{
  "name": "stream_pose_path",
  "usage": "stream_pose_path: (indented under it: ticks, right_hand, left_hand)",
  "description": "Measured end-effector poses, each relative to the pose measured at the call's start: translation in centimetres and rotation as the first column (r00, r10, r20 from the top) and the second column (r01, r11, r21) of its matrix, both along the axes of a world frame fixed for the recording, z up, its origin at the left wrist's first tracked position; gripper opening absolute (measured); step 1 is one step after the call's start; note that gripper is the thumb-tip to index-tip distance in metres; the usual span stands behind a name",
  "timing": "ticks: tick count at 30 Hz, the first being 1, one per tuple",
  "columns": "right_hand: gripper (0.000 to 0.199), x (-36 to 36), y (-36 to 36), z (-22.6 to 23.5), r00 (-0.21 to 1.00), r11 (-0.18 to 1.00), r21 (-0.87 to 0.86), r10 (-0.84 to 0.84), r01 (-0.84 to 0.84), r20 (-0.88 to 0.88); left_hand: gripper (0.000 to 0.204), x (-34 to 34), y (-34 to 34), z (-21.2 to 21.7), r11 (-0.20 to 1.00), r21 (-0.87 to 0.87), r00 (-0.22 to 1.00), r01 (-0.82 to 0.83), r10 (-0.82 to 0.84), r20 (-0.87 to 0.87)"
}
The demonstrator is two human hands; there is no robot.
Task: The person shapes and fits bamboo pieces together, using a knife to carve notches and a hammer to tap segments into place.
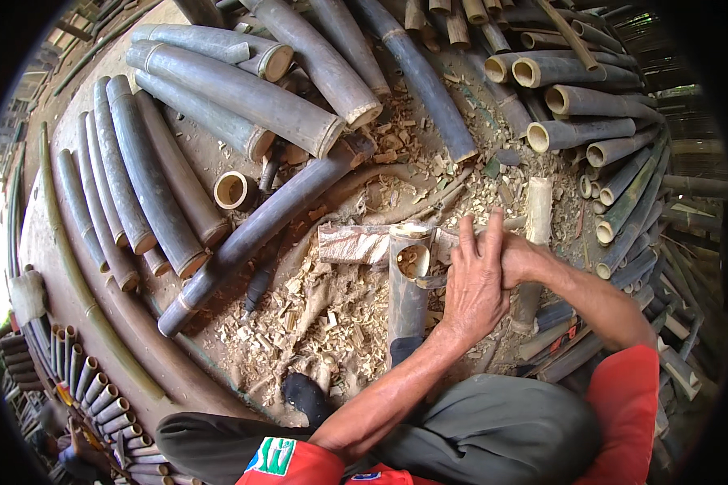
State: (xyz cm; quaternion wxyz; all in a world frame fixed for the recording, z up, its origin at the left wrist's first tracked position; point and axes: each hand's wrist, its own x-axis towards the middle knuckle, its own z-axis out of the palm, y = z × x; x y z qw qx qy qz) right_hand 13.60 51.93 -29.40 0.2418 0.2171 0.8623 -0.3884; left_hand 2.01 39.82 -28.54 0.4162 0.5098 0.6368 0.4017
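Note:
A bamboo tube (407, 311) stretches between my legs, an oval opening cut into its upper side near the far end. At the opening's right edge lies the dark curved blade of a carving tool (431, 282), its other end covered by my hands. My left hand (473, 283) lies flat over the tool, two fingers stretched out and apart. Against its right side, my right hand (522, 260) is closed, apparently round the tool's hidden handle. Under the tube's far end, a rough wooden block (354, 246) runs crosswise. Pale chips lie inside the opening (413, 260).
Wood shavings (332, 331) cover the ground. A long dark bamboo pole (259, 234) slants on the left, beside a short bamboo ring (234, 191). Cut tubes (243, 89) lie beyond, with a stack of open-ended tubes (582, 133) at right. Another person (85, 453) sits at lower left.

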Motion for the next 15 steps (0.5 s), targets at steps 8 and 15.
stream_pose_path:
  ticks: [8,15]
  right_hand:
    - [0.044,0.3,-5.2,-1.8,0.894,0.826,-0.363,-0.335,0.431,0.299]
    - [0.031,-1.2,-13.1,-4.3,0.294,-0.287,-0.568,-0.632,0.771,0.717]
  left_hand:
    - [0.12,-3.3,0.2,0.0,0.887,-0.202,0.909,0.416,-0.409,0.073]
    - [0.114,-6.8,0.4,-1.5,0.541,-0.242,0.584,0.805,-0.793,0.17]
